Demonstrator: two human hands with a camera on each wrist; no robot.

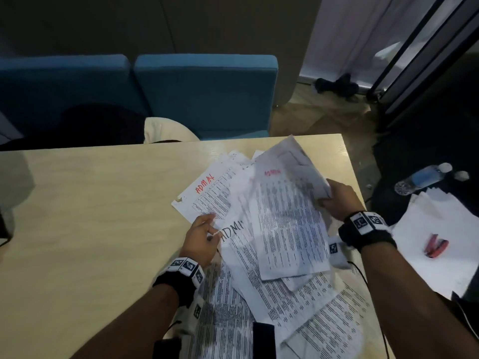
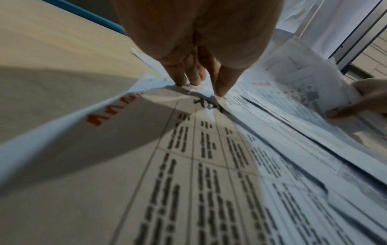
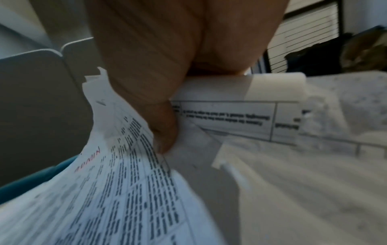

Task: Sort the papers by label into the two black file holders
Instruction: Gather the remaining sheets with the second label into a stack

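The sorting looks to be at an early stage. A loose pile of printed papers (image 1: 272, 255) lies spread on the right half of the counter (image 1: 90, 216), and several sheets show a handwritten label "ADMIN", some in red and one in black. No sheet is seen inside a file holder. The two black file holders cannot be identified with certainty; a dark object (image 1: 263, 338) stands at the near edge of the pile, but it is not clear what it is.

The right hand (image 1: 337, 200) has its fingers and thumb closed on the right edge of a sheet with a red ADMIN label (image 1: 287, 218), lifted over the pile. The left hand (image 1: 201, 238) has rather straight fingers, and the fingertips (image 2: 180, 81) press on the sheet with the black label (image 1: 233, 230); it holds nothing.

In my judgement almost all the papers are still to be sorted.
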